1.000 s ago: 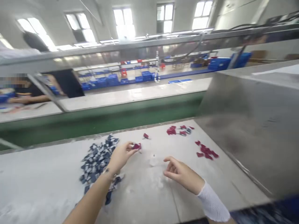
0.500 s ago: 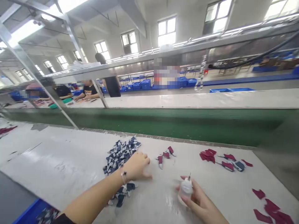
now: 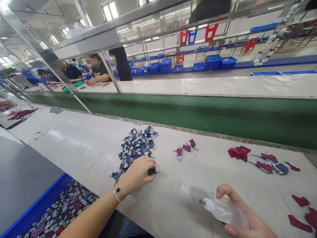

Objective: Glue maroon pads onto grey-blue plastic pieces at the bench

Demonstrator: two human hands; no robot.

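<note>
My left hand rests on the grey worktable at the near edge of a heap of small dark blue and white pieces. Its fingertips pinch one dark piece. My right hand at the lower right holds a small clear squeeze bottle lying sideways, its thin nozzle pointing left. Three small red-tipped pieces lie on the table beyond both hands.
More red pieces lie at the right and far right edge. A blue bin of mixed pieces sits below the table's near edge. A green conveyor belt runs behind the table. People work at the far left.
The view swung left and down. My left hand let go of a red piece, moved to the dark heap and pinched a dark piece. My right hand picked up the bottle and tipped it sideways.
</note>
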